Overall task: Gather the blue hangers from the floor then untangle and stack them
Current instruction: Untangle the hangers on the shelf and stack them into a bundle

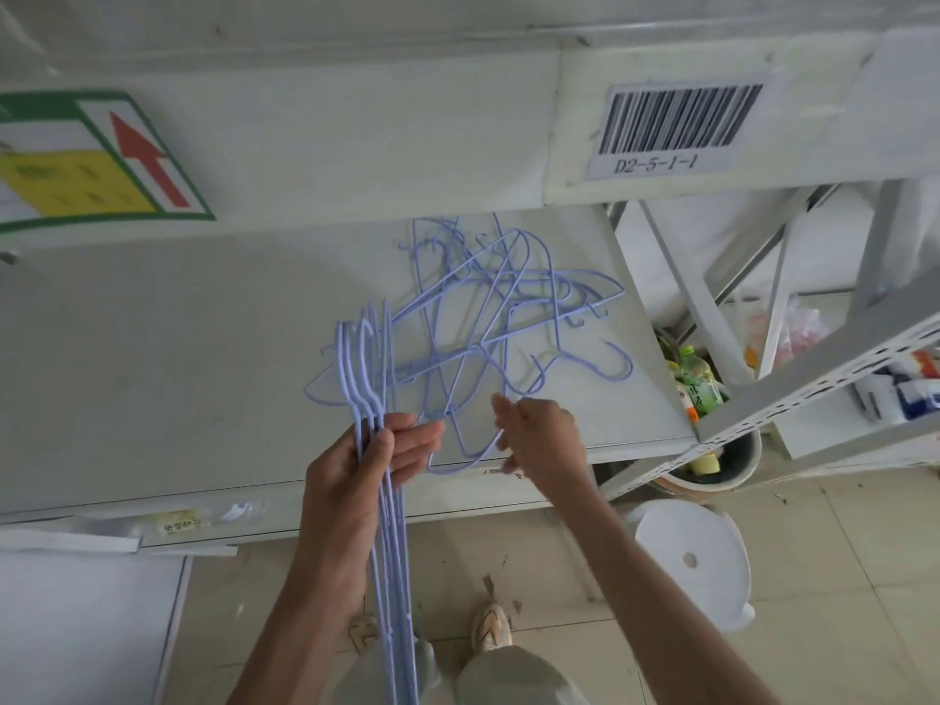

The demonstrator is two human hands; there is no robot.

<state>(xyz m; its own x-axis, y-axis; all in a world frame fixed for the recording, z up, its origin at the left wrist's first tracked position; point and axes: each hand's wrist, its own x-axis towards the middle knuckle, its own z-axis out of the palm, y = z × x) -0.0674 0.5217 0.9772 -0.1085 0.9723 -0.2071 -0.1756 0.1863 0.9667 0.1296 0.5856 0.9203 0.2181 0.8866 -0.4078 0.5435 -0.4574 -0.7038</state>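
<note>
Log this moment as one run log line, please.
stage: untangling | left hand: grips stacked hangers | right hand: pinches wire of tangled hangers | tangle on shelf

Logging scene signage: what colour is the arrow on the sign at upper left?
Red, the arrow sits on white within a green border, clearest in the head view.
</note>
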